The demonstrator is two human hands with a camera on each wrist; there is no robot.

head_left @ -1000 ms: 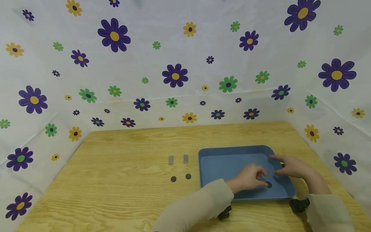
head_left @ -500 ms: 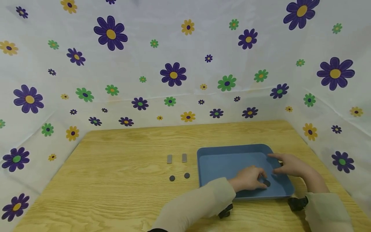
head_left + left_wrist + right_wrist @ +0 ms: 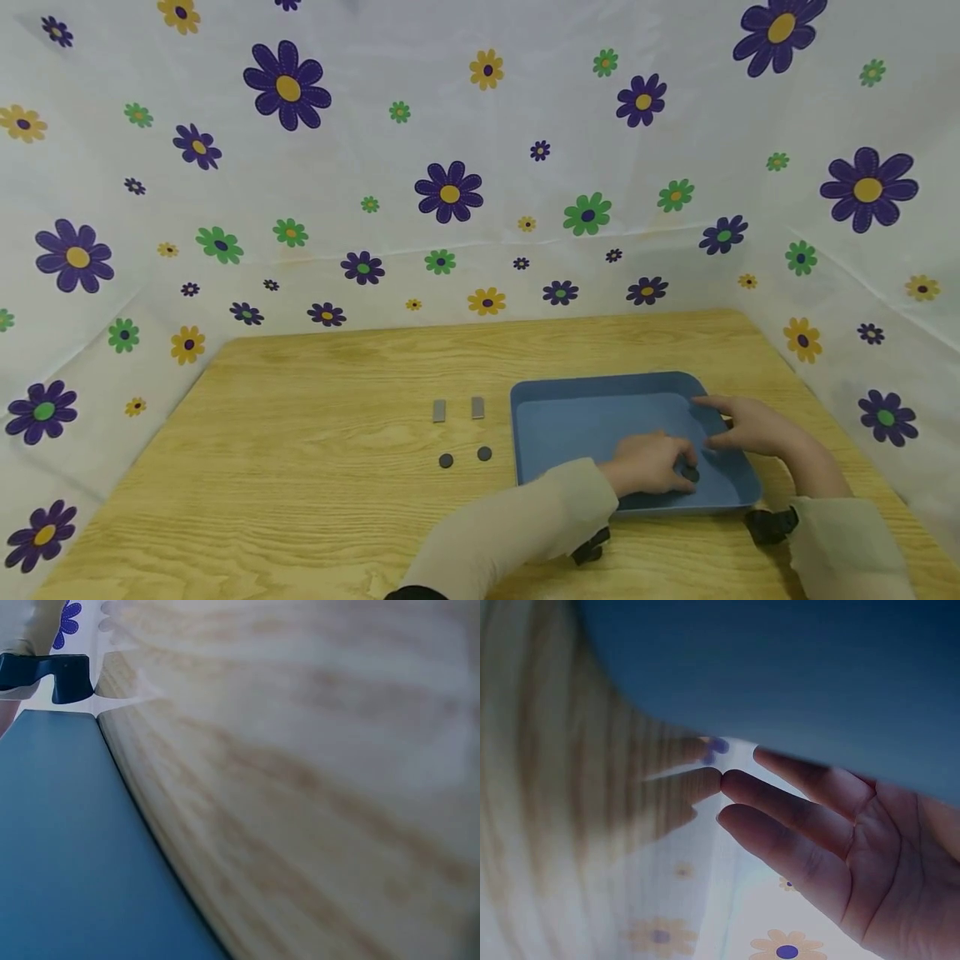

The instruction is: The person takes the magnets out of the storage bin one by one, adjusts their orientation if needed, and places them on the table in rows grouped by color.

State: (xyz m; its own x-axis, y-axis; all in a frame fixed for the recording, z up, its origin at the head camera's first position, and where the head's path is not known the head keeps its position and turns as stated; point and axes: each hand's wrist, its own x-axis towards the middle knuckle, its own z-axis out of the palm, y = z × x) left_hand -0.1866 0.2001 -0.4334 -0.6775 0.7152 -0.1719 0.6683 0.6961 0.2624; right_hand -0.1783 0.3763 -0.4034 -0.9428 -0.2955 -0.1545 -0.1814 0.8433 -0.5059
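A blue tray [image 3: 577,421] lies on the wooden table, with a small dark round disc [image 3: 692,475] on its floor. My left hand [image 3: 651,463] reaches into the tray, its thumb and index finger pinching about the disc and partly covering it. At the tray's right side is my right hand [image 3: 753,427]; its thumb is over the rim on the inside. In the right wrist view several fingers of the right hand [image 3: 810,847] extend along the outside of the tray wall [image 3: 780,682]. The left wrist view shows the tray's side but not the fingers.
Left of the tray, two grey rectangular pieces, one left [image 3: 439,411] and one right [image 3: 477,407], lie behind two dark discs, a left disc [image 3: 446,461] and a right disc [image 3: 484,454]. A white flower-patterned sheet [image 3: 360,167] surrounds the table's back and sides.
My left hand's index finger and thumb have come in around the disc in the tray. The right hand stays at the tray's side. The head view has shifted slightly.
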